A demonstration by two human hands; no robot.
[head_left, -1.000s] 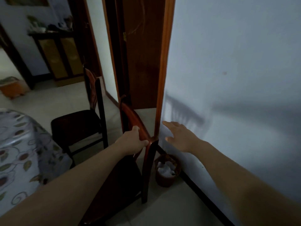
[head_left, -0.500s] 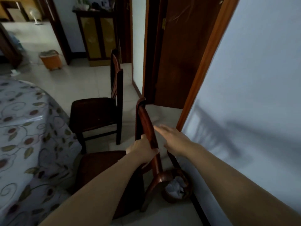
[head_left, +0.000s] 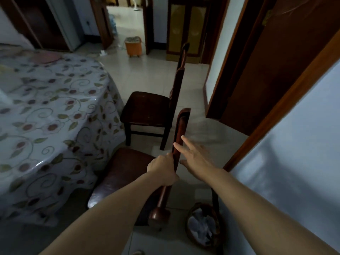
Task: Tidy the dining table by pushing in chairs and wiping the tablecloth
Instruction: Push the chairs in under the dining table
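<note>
A dark wooden chair (head_left: 127, 168) stands just in front of me, its seat facing the dining table. My left hand (head_left: 162, 169) is closed around the top rail of its backrest. My right hand (head_left: 195, 157) hovers open beside the rail, fingers spread, fingertips at the rail's edge. A second wooden chair (head_left: 147, 107) stands farther away, its seat out from the table. The round table on the left wears a floral tablecloth (head_left: 46, 111) under clear plastic.
A small wicker bin (head_left: 202, 225) with crumpled paper sits by the wall at the lower right. A brown door and frame (head_left: 266, 74) are to the right. An orange bin (head_left: 133, 46) and a cabinet (head_left: 185, 30) stand farther back.
My view has swung left, bringing the table into sight. The near chair has moved closer to the table with my left hand on its rail. My right hand came in from the wall to the rail.
</note>
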